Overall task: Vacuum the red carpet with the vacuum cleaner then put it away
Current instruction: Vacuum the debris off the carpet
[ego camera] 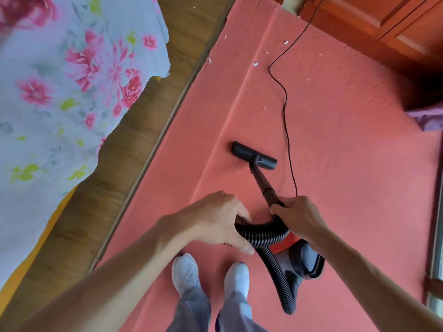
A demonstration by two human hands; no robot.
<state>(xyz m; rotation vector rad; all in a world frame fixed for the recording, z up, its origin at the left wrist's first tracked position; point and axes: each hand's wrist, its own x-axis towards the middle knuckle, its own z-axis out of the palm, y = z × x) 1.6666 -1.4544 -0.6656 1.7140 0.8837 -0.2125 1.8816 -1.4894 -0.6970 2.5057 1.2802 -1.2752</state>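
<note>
Mid-vacuuming, by the look of it. Grips the top end of the black tube (263, 185) with the right hand (299, 216), curled tight round the spot where tube joins hose (263, 233). Holds a loop of that ribbed hose with the left hand (215, 219), wrapped over it from above and curled round it; cannot tell how firmly. Sets the floor head (254, 155) flat on the red carpet (347, 152), out ahead of the white shoes (184, 269) and just beside a long crease. Leaves the vacuum cleaner (302, 257) standing on the carpet at the right, just beside the right foot and partly under the right forearm.

Plenty left to do. Judging from the white scraps (255, 64) scattered farther up, beyond the floor head and near the black cord (285, 104), probably less than half done. Looks clean nearer the feet, though hard to say whether vacuumed or never littered. Calls for more passes up toward the wooden cabinet (395, 25) and along the bed frame (134, 144) under the flowered sheet (72, 68). Then switching off, gathering the cord and putting the machine away, none of it begun
</note>
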